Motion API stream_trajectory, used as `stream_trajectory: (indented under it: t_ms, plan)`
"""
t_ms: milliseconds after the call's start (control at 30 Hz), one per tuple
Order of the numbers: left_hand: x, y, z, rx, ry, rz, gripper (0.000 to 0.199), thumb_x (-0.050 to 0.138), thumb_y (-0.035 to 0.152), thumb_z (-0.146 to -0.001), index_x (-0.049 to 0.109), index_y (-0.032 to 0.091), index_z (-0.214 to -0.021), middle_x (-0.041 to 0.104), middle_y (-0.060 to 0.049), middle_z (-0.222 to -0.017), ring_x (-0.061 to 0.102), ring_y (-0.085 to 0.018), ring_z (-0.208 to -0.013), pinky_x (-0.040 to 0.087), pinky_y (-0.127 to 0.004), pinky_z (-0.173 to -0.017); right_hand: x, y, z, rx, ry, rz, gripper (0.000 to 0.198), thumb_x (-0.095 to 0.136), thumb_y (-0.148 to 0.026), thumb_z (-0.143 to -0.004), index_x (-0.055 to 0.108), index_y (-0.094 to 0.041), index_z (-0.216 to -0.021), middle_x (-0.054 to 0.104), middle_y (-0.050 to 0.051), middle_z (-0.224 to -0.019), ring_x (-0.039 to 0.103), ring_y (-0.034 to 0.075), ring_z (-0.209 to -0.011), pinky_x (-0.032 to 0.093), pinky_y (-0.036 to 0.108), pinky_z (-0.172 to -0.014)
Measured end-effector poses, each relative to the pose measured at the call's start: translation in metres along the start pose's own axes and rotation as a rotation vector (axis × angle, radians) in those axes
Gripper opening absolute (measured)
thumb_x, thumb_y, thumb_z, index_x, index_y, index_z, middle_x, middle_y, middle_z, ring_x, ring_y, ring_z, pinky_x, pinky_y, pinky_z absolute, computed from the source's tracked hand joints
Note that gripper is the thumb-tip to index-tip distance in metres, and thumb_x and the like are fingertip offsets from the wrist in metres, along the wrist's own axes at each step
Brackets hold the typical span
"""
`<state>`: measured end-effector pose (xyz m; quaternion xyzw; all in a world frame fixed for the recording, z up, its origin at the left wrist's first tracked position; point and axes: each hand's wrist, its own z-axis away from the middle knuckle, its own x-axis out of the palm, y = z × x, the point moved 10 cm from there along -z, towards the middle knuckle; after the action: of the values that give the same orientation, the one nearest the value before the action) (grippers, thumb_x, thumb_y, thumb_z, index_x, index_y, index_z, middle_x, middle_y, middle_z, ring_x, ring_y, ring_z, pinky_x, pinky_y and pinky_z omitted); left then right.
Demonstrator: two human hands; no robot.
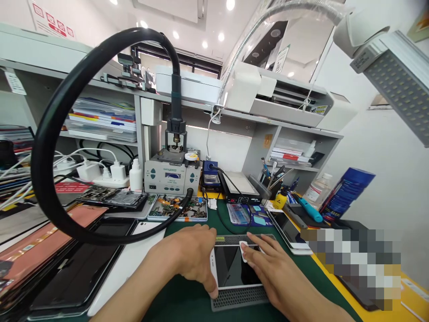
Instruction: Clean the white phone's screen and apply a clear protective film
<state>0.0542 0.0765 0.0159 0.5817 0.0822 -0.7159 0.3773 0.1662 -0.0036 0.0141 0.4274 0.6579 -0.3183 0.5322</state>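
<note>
A white-framed smartphone (228,267) lies sideways, dark screen up, on a grey perforated mat (237,298) in front of me. My left hand (191,252) grips its left end, thumb at the near corner and fingers curled toward the far edge. Over the right part of the screen is my right hand (273,264), its fingers pressing a small white wipe or pad (243,251) against the glass. The phone's right end is hidden under that hand.
A thick black hose (40,134) loops on the left above several large dark screens (83,264). Behind the mat stand a grey control unit (172,176), a tray of small parts (177,208) and a black-fronted box (243,199). Another white phone (291,230) lies right.
</note>
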Motion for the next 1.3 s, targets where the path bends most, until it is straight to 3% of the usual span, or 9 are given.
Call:
stream_trajectory:
  t_ms: [233,433,700,1000,1300]
  plan:
    - [0.001,-0.005,-0.001,-0.049,-0.018,-0.007,0.072,0.083,0.055,-0.051,0.058,0.019,-0.108,0.064,-0.013,-0.113,0.062,-0.037,-0.106,0.051,-0.04,-0.081,0.006,-0.026,-0.025,-0.036,-0.088,-0.076,0.034,0.04,-0.013,-0.1,0.063,-0.019,-0.125,0.067,0.009,-0.133,0.043,0.03,-0.141,0.035,0.054,-0.116]
    - [-0.001,-0.009,0.0,-0.083,-0.012,0.021,0.079,0.085,0.052,-0.048,0.056,0.018,-0.113,0.064,-0.015,-0.118,0.062,-0.039,-0.108,0.052,-0.041,-0.082,0.011,-0.041,-0.044,-0.075,-0.111,-0.174,0.034,0.039,-0.02,-0.103,0.06,-0.02,-0.13,0.071,0.007,-0.126,0.041,0.029,-0.142,0.027,0.053,-0.119]
    - [-0.002,-0.007,0.001,-0.078,-0.008,0.031,0.074,0.085,0.05,-0.049,0.055,0.02,-0.11,0.064,-0.013,-0.116,0.062,-0.038,-0.109,0.051,-0.039,-0.081,0.008,-0.054,-0.056,-0.082,-0.107,-0.231,0.018,0.049,-0.014,-0.096,0.065,-0.023,-0.097,0.075,0.003,-0.109,0.046,0.025,-0.138,0.023,0.05,-0.12]
    - [0.001,-0.009,0.0,-0.061,0.012,0.037,0.071,0.085,0.051,-0.046,0.055,0.023,-0.104,0.065,-0.007,-0.106,0.062,-0.035,-0.104,0.05,-0.036,-0.076,0.029,-0.057,-0.04,-0.033,-0.024,-0.248,0.023,0.048,-0.029,-0.098,0.062,-0.019,-0.113,0.07,0.01,-0.123,0.041,0.034,-0.14,0.018,0.062,-0.118]
    - [0.001,-0.007,0.001,-0.062,0.031,0.049,0.07,0.084,0.058,-0.046,0.055,0.022,-0.098,0.064,-0.008,-0.103,0.061,-0.036,-0.104,0.047,-0.034,-0.072,0.02,-0.043,-0.025,0.009,-0.093,-0.215,0.034,0.043,-0.022,-0.098,0.061,-0.016,-0.127,0.07,0.012,-0.127,0.038,0.037,-0.143,0.017,0.066,-0.118]
